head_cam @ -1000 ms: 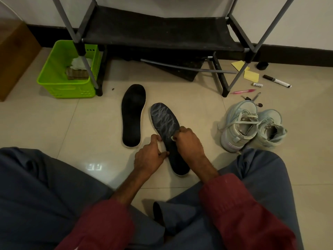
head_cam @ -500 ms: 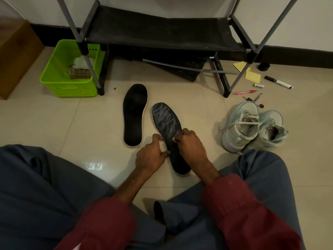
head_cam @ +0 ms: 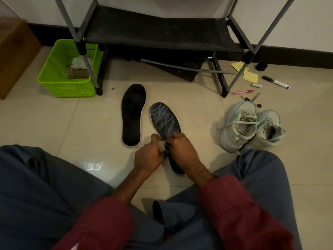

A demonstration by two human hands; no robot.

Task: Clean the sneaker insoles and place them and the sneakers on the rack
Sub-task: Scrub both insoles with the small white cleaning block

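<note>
Our left grip (head_cam: 149, 156) and right grip (head_cam: 182, 150) pinch a small pale wipe (head_cam: 161, 146) atop the white-streaked dark foam insole (head_cam: 164, 120) on the floor (head_cam: 90, 123); plain black insole (head_cam: 132, 114) at its nine o'clock, pale-green sneakers (head_cam: 250, 129) at three.

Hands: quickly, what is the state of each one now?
Left hand: pinches the small pale wipe.
Right hand: pinches the same wipe, above the streaked insole.

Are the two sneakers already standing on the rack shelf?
No, both sneakers stand on the floor, right of the rack.
</note>
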